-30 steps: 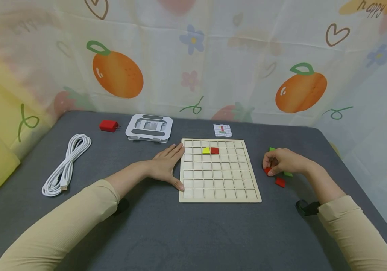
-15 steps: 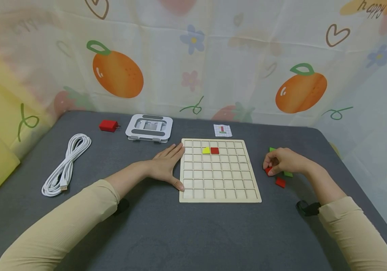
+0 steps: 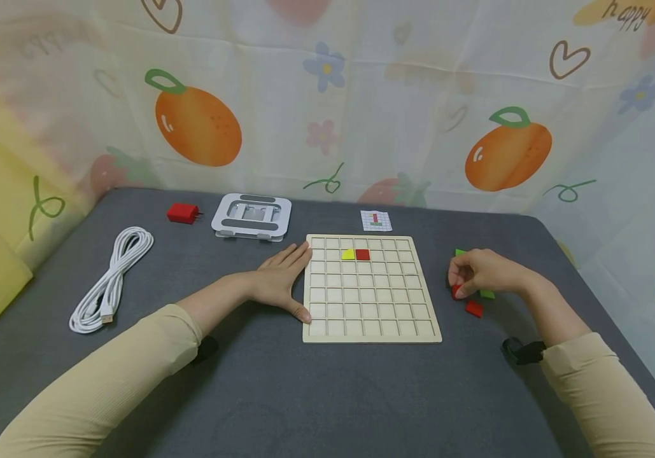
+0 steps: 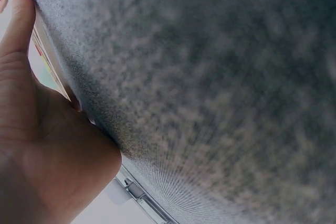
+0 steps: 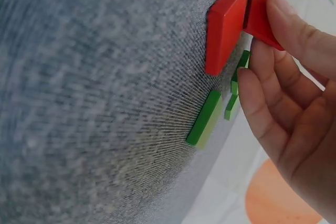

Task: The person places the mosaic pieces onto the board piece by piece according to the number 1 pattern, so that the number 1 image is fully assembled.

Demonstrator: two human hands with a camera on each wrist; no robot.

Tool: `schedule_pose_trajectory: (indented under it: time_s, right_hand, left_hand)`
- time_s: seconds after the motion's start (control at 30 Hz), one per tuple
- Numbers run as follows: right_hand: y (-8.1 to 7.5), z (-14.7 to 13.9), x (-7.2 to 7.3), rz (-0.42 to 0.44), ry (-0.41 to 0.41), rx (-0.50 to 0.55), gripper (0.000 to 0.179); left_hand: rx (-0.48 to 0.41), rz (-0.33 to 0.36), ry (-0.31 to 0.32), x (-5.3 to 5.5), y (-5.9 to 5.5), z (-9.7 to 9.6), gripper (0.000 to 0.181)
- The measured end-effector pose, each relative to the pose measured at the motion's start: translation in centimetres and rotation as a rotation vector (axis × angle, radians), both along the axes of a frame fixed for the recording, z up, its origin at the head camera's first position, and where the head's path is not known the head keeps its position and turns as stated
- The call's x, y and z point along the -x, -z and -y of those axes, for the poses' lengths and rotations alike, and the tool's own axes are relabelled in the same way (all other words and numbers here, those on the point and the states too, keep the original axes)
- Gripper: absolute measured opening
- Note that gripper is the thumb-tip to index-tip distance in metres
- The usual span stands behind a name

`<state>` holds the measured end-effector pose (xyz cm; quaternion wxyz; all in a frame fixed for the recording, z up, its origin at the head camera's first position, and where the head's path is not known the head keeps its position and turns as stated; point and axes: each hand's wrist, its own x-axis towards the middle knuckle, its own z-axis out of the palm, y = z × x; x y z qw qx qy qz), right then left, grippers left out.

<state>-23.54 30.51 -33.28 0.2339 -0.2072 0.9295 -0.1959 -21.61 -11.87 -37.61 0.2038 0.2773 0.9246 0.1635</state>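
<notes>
My left hand [image 3: 278, 283] rests with fingers spread along the left edge of a pale wooden grid board [image 3: 373, 310]. On the board's second row lie a small yellow tile [image 3: 348, 254] with a slanted side and a red square tile [image 3: 363, 255], side by side. To the right of the board, my right hand [image 3: 478, 272] pinches a red tile [image 5: 260, 17] between thumb and fingers, tilted up close to the tabletop. A second red tile [image 5: 226, 30] lies just beside it. Several green tiles [image 5: 205, 119] lie near the fingers, partly hidden by the hand in the head view.
A small paper card with a coloured grid pattern [image 3: 375, 221] lies behind the board. At the back left are a grey-white folding stand [image 3: 251, 217] and a red plug adapter [image 3: 183, 213]. A coiled white cable [image 3: 112, 280] lies at left. A printed curtain [image 3: 281, 102] borders the table.
The right hand has shifted very slightly to the right, and the red tile in its fingers now looks more tilted. The left hand and the board stay put.
</notes>
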Motion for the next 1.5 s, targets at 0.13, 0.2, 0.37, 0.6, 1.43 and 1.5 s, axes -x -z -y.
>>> schedule_pose_trajectory:
  time_s: [0.13,0.2,0.37,0.6,1.43,1.5]
  right_hand:
    - [-0.3,0.2,-0.1,-0.021,0.014,0.022,0.016]
    - [-0.4,0.4,0.0,-0.034,0.024,0.033,0.015]
    - [-0.5,0.8,0.0,-0.055,0.049,0.054,0.014]
    - [-0.6,1.6,-0.3,-0.110,0.056,0.095,0.015]
    - [-0.2,4.8,0.2,-0.153,0.055,0.198,0.015]
    - [-0.1,5.1,0.4,-0.168,0.054,0.201,0.016]
  left_hand:
    - [0.002,0.000,-0.004,0.0,0.0,0.0,0.135]
    - [0.001,0.001,-0.004,0.0,0.0,0.0,0.135]
    - [0.003,0.003,-0.006,-0.1,0.0,0.0,0.134]
    - [-0.002,0.001,-0.003,-0.1,0.0,0.0,0.135]
    - [0.001,-0.004,-0.008,0.1,0.2,0.0,0.135]
    - [0.002,-0.002,-0.009,0.1,0.2,0.0,0.135]
